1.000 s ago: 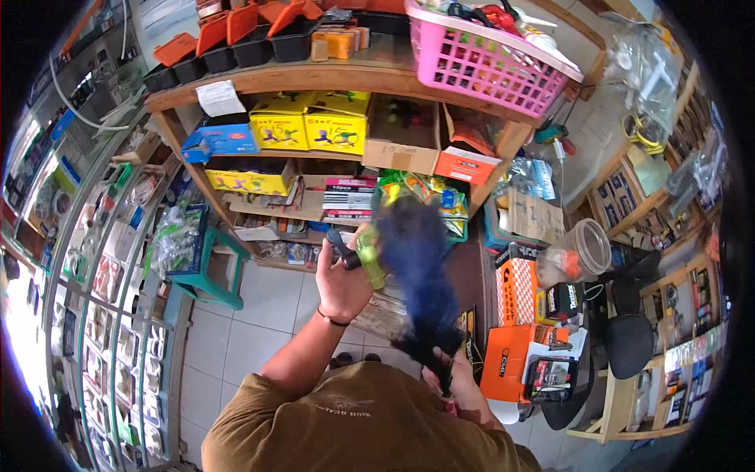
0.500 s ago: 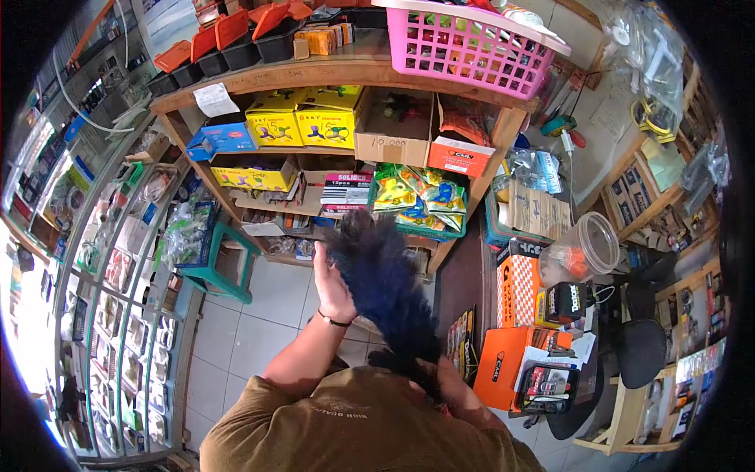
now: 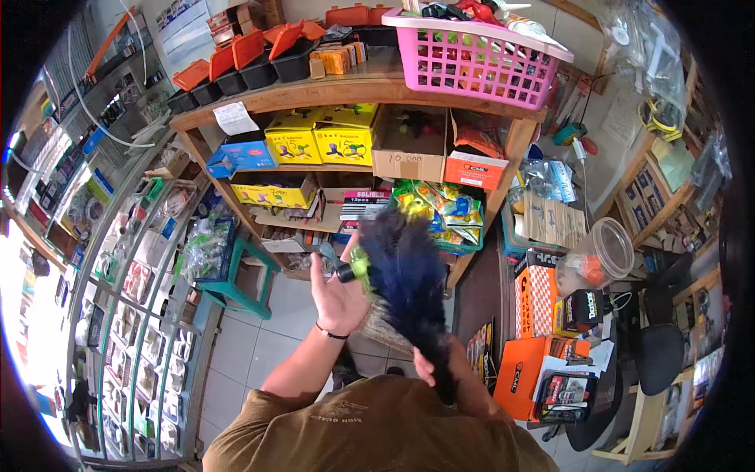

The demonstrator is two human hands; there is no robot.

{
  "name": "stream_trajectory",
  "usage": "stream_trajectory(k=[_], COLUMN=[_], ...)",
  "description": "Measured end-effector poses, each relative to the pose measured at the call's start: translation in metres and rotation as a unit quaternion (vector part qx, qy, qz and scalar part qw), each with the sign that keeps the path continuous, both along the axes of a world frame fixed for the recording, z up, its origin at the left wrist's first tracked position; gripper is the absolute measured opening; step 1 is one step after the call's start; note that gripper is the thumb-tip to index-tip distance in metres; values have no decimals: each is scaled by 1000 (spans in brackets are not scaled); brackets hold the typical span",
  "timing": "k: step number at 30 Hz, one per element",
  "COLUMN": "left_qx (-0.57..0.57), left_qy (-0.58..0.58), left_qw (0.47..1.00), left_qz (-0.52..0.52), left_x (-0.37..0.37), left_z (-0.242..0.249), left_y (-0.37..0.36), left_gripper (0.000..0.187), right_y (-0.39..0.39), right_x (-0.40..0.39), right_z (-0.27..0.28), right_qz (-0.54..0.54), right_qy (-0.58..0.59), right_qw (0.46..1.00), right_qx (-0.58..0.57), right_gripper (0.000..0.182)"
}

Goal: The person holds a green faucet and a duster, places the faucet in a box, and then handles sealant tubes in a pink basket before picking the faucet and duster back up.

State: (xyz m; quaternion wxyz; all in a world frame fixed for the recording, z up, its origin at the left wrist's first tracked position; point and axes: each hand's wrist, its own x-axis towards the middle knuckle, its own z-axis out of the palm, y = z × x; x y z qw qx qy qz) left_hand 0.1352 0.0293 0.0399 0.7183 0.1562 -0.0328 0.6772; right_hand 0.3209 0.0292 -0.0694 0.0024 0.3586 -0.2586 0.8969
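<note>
My right hand [image 3: 435,363] grips the narrow end of a feather duster [image 3: 405,275]. Its dark blue-black feathers fan upward in front of my chest and look slightly blurred. My left hand [image 3: 338,303] is turned palm up to the left of the feathers, with the thumb apart. A small green and black plastic fitting [image 3: 358,266] rests in this hand at the fingers, and the feathers touch or overlap its right side. Part of the fitting and some of my left fingertips are hidden behind the feathers.
A wooden shelf [image 3: 314,96] ahead bears yellow boxes [image 3: 346,145], packets [image 3: 440,208] and a pink basket [image 3: 480,71]. A green stool [image 3: 250,271] stands left beside a glass display case [image 3: 134,315]. Orange boxes [image 3: 519,374] and a clear jar [image 3: 602,252] are at right.
The feather duster has shifted right and a little upright, with the right hand raised into clearer view. The green and black fitting at my left hand now shows; the feathers covered it before.
</note>
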Motion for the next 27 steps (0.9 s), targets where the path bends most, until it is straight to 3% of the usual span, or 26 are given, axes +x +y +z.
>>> stream_trajectory(k=[1, 2, 3, 4, 6, 7, 8, 9, 10, 11, 12, 13, 14, 15, 16, 18, 19, 20, 21, 22, 23, 24, 26, 27], left_qx=[-21, -42, -60, -77, -94, 18, 131, -71, 11, -36, -80, -87, -94, -67, -66, -74, -92, -91, -88, -83, -100, -101, -48, -99], left_qy=[56, 113, 143, 174, 102, 32, -39, 48, 57, 93, 131, 69, 6, 38, 35, 222, 196, 197, 111, 23, 35, 33, 172, 214], left_qw=[998, 992, 986, 978, 986, 999, 988, 994, 998, 994, 986, 994, 995, 997, 997, 969, 974, 974, 990, 995, 994, 994, 984, 971], left_qz=[19, 36, 63, 89, 90, 6, -76, 75, 9, 34, 57, 19, -18, -24, -25, 81, 62, 60, 4, -50, -34, -34, 16, 48], left_x=[-3, -6, -2, 0, 0, -9, -18, -5, -8, -8, -8, -8, -9, -11, -10, -7, -10, -12, -15, -16, -16, -16, -15, -11], left_z=[-14, -25, -26, -26, 4, -16, -36, -3, -13, -20, -25, -10, 5, -1, -10, -30, -33, -26, -13, -6, -12, -22, -32, -28], left_y=[6, 11, 12, 15, 8, 16, 24, 13, 17, 20, 25, 20, 14, 15, 20, 31, 35, 31, 22, 18, 20, 25, 34, 32], left_gripper=[67, 66, 61, 56, 59, 58, 58, 58, 59, 59, 59, 59, 58, 62, 62, 65, 67, 67, 64, 60, 61, 61, 69, 73], right_y=[-30, -47, -61, -48, -5, -10, -23, -36, -44, -48, -31, -5, 14, -2, -14, -52, -55, -42, -25, -15, -29, -38, -56, -53], right_x=[7, 7, -4, 7, 34, 29, 19, 8, 2, 0, 5, 20, 26, 25, 18, -11, -20, -11, 10, 21, 14, 2, -24, -19], right_z=[57, 88, 83, 62, 7, 19, 45, 70, 81, 54, 47, 46, 37, -16, 12, 93, 65, 49, 36, 32, 68, 78, 60, 64], right_qz=[-193, -355, -457, -462, -254, -254, -322, -380, -429, -470, -472, -332, -153, -322, -323, -476, -640, -642, -503, -332, -440, -478, -655, -658], right_qy=[-344, -630, -514, -513, -327, -329, -416, -493, -556, -476, -477, -352, -186, -297, -299, -526, -393, -393, -400, -384, -470, -537, -369, -368], right_qw=[916, 678, 700, 697, 910, 909, 843, 756, 650, 645, 643, 857, 970, 899, 898, 678, 609, 608, 758, 861, 764, 670, 560, 558], right_qx=[72, 133, 193, 193, 10, 12, 110, 204, 291, 370, 369, 179, -30, 2, 3, 192, 254, 252, 113, -32, 35, 187, 349, 347], right_gripper=[22, 22, 22, 22, 29, 29, 32, 36, 40, 37, 37, 37, 37, 29, 29, 26, 25, 25, 26, 28, 30, 29, 29, 29])
